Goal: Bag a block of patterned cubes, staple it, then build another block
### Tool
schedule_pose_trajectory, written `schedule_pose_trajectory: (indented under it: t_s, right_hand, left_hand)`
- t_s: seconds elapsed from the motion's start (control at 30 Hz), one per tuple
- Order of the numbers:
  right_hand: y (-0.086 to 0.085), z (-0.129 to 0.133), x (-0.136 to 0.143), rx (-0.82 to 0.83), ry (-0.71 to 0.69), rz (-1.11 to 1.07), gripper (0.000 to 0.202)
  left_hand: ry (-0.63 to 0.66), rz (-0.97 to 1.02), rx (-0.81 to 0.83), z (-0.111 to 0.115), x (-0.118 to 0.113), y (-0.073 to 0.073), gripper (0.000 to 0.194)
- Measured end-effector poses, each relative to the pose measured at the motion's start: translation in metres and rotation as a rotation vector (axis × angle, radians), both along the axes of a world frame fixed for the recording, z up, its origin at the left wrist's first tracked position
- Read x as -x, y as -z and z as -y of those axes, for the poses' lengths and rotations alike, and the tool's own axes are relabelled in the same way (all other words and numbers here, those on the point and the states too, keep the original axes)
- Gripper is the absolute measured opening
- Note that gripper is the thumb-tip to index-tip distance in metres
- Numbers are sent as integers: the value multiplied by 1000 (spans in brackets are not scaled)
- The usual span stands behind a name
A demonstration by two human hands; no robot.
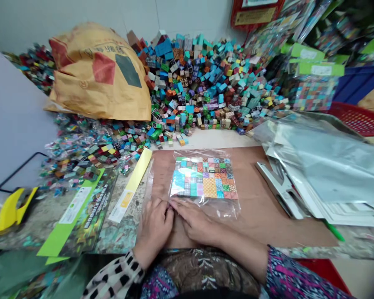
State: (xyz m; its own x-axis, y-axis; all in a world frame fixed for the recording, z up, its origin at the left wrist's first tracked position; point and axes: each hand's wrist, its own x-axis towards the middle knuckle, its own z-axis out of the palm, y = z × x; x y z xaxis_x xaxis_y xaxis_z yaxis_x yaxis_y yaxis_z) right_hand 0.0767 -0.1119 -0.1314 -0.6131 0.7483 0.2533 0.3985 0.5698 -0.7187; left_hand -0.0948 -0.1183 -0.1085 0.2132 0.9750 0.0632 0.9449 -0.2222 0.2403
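Note:
A clear plastic bag [187,203] lies flat on the brown board, with a rectangular layer of small patterned cubes [202,177] inside. My left hand [156,220] rests at the bag's lower left corner, fingers curled and the thumb side against my right hand. Fingertips of my right hand [196,222] pinch at that same corner; its forearm crosses the board's front edge. How much plastic lies between the fingers is partly hidden. Left of my left hand, a transparent plastic edge [148,182] shows on the board.
Loose cubes [205,83] are heaped at the back beside a yellow sack [99,79]. On the right are a stapler [282,191] and a stack of clear bags [336,162]. Leftward lie a yellow strip [132,182], green-edged printed cards [81,216] and a yellow tape dispenser [14,211].

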Motion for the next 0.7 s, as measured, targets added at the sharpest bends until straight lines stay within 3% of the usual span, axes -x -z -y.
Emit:
schedule_pose_trajectory:
  t_s: [0.27,0.7]
  right_hand:
    - [6,0,0,18,34,-7,65]
    - [-1,-1,10,11,143,-19,54]
  left_hand:
    - [30,37,27,-1,2,-2,27]
    - [89,72,1,-1,1,-2,24]
